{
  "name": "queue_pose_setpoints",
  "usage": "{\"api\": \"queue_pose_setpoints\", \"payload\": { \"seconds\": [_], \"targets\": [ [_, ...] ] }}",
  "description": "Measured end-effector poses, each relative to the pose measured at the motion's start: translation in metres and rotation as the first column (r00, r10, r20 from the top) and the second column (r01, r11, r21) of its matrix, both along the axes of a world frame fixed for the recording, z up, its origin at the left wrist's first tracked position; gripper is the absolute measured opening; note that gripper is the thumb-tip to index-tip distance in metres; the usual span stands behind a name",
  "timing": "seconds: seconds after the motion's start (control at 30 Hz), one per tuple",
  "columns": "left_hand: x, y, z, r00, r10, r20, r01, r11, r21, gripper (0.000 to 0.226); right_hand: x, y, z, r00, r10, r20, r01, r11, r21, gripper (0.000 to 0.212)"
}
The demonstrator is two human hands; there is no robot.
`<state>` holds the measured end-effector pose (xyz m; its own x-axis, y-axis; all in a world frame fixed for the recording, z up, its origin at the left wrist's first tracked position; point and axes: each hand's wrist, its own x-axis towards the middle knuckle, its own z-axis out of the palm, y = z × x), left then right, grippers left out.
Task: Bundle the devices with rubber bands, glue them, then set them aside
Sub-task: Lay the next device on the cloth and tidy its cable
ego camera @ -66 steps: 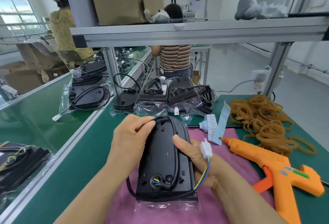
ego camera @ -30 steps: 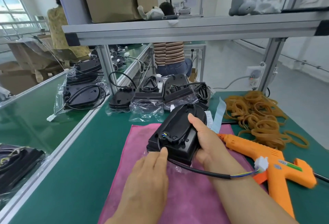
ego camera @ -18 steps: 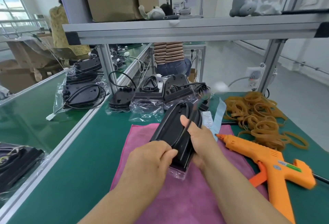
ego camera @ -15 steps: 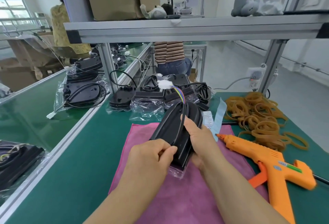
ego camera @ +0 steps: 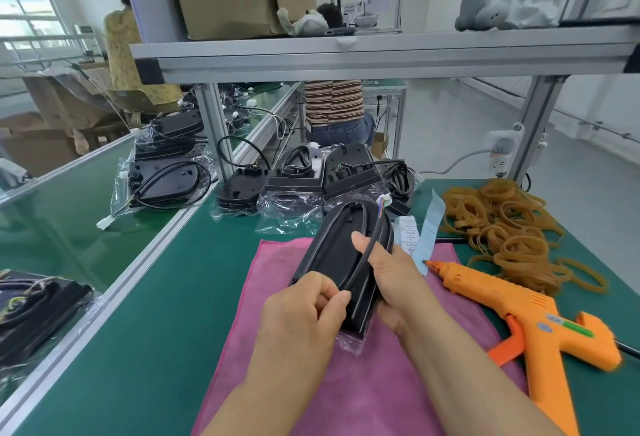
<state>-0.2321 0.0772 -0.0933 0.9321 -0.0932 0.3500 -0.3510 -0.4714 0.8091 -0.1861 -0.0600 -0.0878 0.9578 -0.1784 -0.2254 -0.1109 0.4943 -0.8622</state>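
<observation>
A black oval device (ego camera: 334,252) in a clear bag is tilted up on its edge over the pink cloth (ego camera: 363,383). My left hand (ego camera: 304,311) pinches its black cable (ego camera: 363,266) at the near end of the device. My right hand (ego camera: 388,269) grips the device from the right, thumb pressing the cable against its back. The cable's white connector (ego camera: 384,199) with coloured wires lies at the device's far tip. An orange glue gun (ego camera: 540,321) lies to the right on the green table. A heap of tan rubber bands (ego camera: 502,227) lies behind it.
Several bagged black devices (ego camera: 304,176) with cables sit at the back of the table. More devices (ego camera: 166,176) lie on the left conveyor and one (ego camera: 34,300) at the left edge. Paper label strips (ego camera: 422,231) lie beside the cloth. An aluminium shelf (ego camera: 381,51) runs overhead. People work behind.
I turned the device from flat to tilted on its edge and wound the loose cable round its back. The white connector swung from the right side up over to the far tip.
</observation>
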Motion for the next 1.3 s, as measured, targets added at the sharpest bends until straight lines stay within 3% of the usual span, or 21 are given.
{"api": "queue_pose_setpoints", "payload": {
  "seconds": [0.17,0.33,0.43,0.53,0.67,0.77,0.9,0.97,1.1,1.17,1.23,1.3],
  "targets": [
    [0.001,0.002,-0.009,0.998,0.051,-0.045,-0.051,0.999,-0.002,0.025,0.000,-0.002,-0.011,0.998,0.060,-0.015,-0.060,0.998,0.017,0.014],
    [0.000,-0.005,-0.012,0.996,0.051,0.072,-0.071,0.943,0.325,0.021,-0.001,0.000,-0.021,0.996,0.048,-0.078,-0.047,0.999,0.013,0.015],
    [-0.001,-0.008,-0.004,0.997,0.075,0.026,-0.079,0.883,0.463,0.010,-0.001,0.000,-0.020,0.997,0.007,-0.080,-0.006,1.000,0.015,0.016],
    [0.007,-0.002,0.012,0.994,0.082,-0.077,-0.042,0.908,0.416,0.007,-0.002,0.000,-0.020,0.998,-0.007,-0.059,0.008,1.000,0.007,0.016],
    [0.019,0.005,0.026,0.973,0.063,-0.222,0.002,0.961,0.278,0.019,-0.002,-0.001,-0.021,0.999,0.009,-0.040,-0.010,1.000,-0.027,0.019],
    [0.018,-0.001,0.019,0.992,0.050,-0.116,0.004,0.907,0.421,0.013,-0.001,-0.002,-0.021,0.999,0.011,-0.050,-0.013,0.999,-0.035,0.017],
    [0.008,-0.014,0.006,0.994,-0.037,0.101,-0.042,0.731,0.681,0.009,0.001,-0.005,-0.023,0.993,-0.010,-0.114,0.011,1.000,0.001,0.018],
    [0.003,-0.013,-0.004,0.979,-0.137,0.153,-0.001,0.741,0.671,0.024,0.001,-0.008,-0.025,0.991,0.014,-0.136,-0.004,0.998,0.070,0.034],
    [0.004,-0.005,-0.009,0.972,-0.091,0.215,-0.044,0.834,0.551,0.005,-0.004,-0.021,-0.027,0.973,0.228,-0.026,-0.207,0.921,0.330,0.084],
    [0.005,-0.006,-0.005,0.979,-0.070,0.193,-0.047,0.838,0.543,0.013,-0.007,-0.021,-0.031,0.968,0.247,0.042,-0.249,0.930,0.269,0.071],
    [0.002,-0.010,0.001,0.988,-0.060,0.139,-0.036,0.800,0.599,0.020,-0.007,-0.020,-0.038,0.983,0.173,0.068,-0.183,0.966,0.184,0.052],
    [-0.001,-0.012,0.002,0.992,-0.065,0.105,-0.018,0.761,0.648,0.023,-0.007,-0.020,-0.040,0.988,0.133,0.084,-0.144,0.980,0.140,0.049]
  ]
}}
